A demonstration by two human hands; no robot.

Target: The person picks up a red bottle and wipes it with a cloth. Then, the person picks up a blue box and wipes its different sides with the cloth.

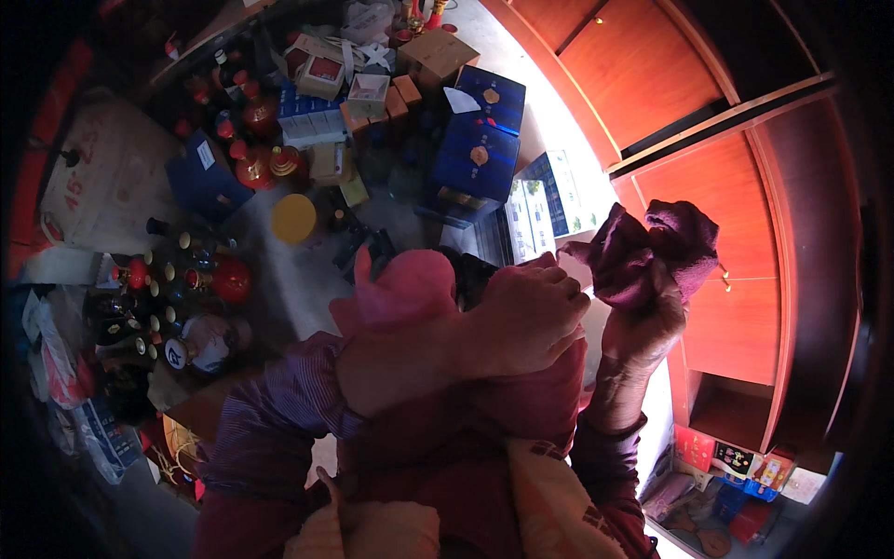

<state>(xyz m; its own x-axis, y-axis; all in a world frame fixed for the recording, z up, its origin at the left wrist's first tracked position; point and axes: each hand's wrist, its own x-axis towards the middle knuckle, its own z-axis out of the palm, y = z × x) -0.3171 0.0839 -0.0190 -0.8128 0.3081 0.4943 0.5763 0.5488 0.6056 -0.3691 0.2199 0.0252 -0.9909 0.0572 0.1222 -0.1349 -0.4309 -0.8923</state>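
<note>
My right hand (646, 325) grips a bunched dark purple cloth (649, 255), raised in front of the wooden cabinet. Close beside it, over my lap, is my left hand (534, 314), its back towards me and the fingers curled. Whether anything lies inside those fingers is hidden. A corner of the cloth reaches across towards the left hand, and something pale shows in the gap between the two hands. Left of the left wrist sits a pink soft item (401, 286), partly covered by my forearm.
Blue boxes (475, 157) and a cardboard carton (436, 54) are stacked ahead. Red bottles (255, 168) and several other bottles crowd the floor at left, near a yellow round lid (293, 218) and a large pale container (105, 175). An orange-brown cabinet (719, 244) lines the right.
</note>
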